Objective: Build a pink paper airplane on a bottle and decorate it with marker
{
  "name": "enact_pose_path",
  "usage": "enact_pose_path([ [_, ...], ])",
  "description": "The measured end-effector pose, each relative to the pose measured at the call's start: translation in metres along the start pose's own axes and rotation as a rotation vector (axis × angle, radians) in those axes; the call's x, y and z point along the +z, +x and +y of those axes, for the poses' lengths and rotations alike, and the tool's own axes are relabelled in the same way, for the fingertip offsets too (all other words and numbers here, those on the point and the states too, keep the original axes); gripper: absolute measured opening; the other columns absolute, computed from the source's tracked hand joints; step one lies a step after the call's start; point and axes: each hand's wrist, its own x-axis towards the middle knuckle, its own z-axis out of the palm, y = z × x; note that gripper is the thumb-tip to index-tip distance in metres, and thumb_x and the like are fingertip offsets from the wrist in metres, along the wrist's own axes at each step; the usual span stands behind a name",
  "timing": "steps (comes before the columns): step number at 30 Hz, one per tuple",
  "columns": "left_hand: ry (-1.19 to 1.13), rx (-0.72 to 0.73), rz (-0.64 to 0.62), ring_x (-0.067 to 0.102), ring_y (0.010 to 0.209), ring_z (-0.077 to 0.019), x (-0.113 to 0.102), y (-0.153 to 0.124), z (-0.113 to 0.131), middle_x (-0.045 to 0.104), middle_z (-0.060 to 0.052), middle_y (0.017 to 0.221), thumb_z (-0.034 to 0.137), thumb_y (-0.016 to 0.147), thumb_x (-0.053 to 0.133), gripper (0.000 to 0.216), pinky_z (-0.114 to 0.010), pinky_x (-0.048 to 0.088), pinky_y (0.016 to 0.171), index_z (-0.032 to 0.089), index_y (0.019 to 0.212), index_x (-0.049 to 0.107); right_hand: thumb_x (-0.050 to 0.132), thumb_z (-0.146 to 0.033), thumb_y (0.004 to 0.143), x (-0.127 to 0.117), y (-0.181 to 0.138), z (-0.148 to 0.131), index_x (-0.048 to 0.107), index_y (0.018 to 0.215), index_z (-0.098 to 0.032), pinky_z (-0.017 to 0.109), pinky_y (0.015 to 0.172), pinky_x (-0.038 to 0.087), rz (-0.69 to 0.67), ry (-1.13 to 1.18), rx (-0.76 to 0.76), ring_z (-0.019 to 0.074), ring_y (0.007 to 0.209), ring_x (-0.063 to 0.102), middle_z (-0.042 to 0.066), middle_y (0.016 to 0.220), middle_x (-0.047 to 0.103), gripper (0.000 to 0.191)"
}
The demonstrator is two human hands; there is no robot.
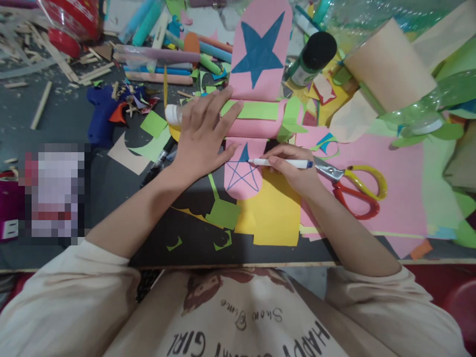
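A pink paper airplane shape (260, 89) lies across the middle of the table, with a filled blue star on its far wing. On the near wing is an outlined star (242, 174) whose top point is coloured blue. My right hand (292, 166) grips a white marker (284, 162), its tip at that star. My left hand (210, 126) lies spread on the craft's left side, fingers over the pink paper and the green strip (256, 110). A white bottle cap (173, 114) shows just beyond its back, at the left end of the craft.
Scissors (344, 173) with red and yellow handles lie right of my right hand. Around are a blue glue gun (100, 114), a black-capped bottle (312, 57), a cardboard roll (390, 67), rolled coloured papers (159, 59) and yellow paper (277, 208).
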Motion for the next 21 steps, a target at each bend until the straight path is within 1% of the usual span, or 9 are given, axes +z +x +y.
enact_pose_path([
  [5, -0.005, -0.01, -0.009, 0.024, 0.154, -0.0376, -0.0002, -0.0003, 0.0004, 0.033, 0.0, 0.166, 0.054, 0.092, 0.044, 0.069, -0.066, 0.013, 0.125, 0.039, 0.158, 0.028, 0.064, -0.021, 0.074, -0.0003, 0.0, 0.0006, 0.07, 0.067, -0.022, 0.027, 0.053, 0.05, 0.044, 0.007, 0.022, 0.0129, 0.053, 0.06, -0.003, 0.059, 0.066, 0.009],
  [8, -0.025, -0.018, 0.002, 0.024, 0.154, -0.0386, 0.0001, 0.0002, 0.0009, 0.033, 0.001, 0.166, 0.054, 0.09, 0.045, 0.069, -0.067, 0.012, 0.125, 0.039, 0.157, 0.03, 0.063, -0.022, 0.073, -0.0002, -0.0001, 0.0022, 0.069, 0.067, -0.022, 0.027, 0.051, 0.048, 0.059, -0.002, 0.04, 0.0133, 0.053, 0.06, -0.003, 0.058, 0.065, 0.009],
  [13, -0.054, -0.027, 0.004, 0.024, 0.154, -0.04, 0.0014, 0.0005, 0.0004, 0.034, 0.001, 0.165, 0.055, 0.089, 0.044, 0.069, -0.068, 0.011, 0.124, 0.04, 0.156, 0.032, 0.065, -0.024, 0.074, -0.0002, 0.0, 0.0034, 0.069, 0.068, -0.022, 0.029, 0.052, 0.05, 0.054, -0.008, 0.016, 0.0134, 0.052, 0.059, -0.002, 0.059, 0.065, 0.008],
  [16, -0.08, -0.01, 0.018, 0.022, 0.154, -0.0398, 0.0031, -0.0001, -0.0013, 0.035, 0.002, 0.165, 0.056, 0.089, 0.045, 0.072, -0.069, 0.011, 0.124, 0.041, 0.157, 0.03, 0.065, -0.024, 0.074, -0.0017, 0.0002, 0.0035, 0.069, 0.066, -0.023, 0.028, 0.05, 0.048, 0.074, -0.022, 0.031, 0.0133, 0.052, 0.058, -0.002, 0.058, 0.065, 0.009],
  [19, -0.085, 0.005, 0.024, 0.022, 0.155, -0.0386, 0.004, -0.0005, -0.002, 0.037, 0.002, 0.164, 0.055, 0.09, 0.044, 0.072, -0.068, 0.011, 0.124, 0.04, 0.158, 0.028, 0.065, -0.025, 0.077, -0.0014, -0.0017, 0.0023, 0.068, 0.068, -0.023, 0.028, 0.049, 0.048, 0.09, 0.007, 0.03, 0.0133, 0.051, 0.058, -0.002, 0.06, 0.066, 0.01],
  [21, -0.066, -0.01, 0.01, 0.022, 0.155, -0.0385, 0.0029, -0.0002, -0.0009, 0.036, 0.002, 0.164, 0.055, 0.091, 0.042, 0.071, -0.068, 0.013, 0.124, 0.04, 0.159, 0.028, 0.067, -0.027, 0.08, 0.0016, -0.0053, 0.0007, 0.069, 0.072, -0.023, 0.028, 0.05, 0.049, 0.079, 0.039, 0.009, 0.0133, 0.052, 0.059, -0.002, 0.062, 0.067, 0.01],
])
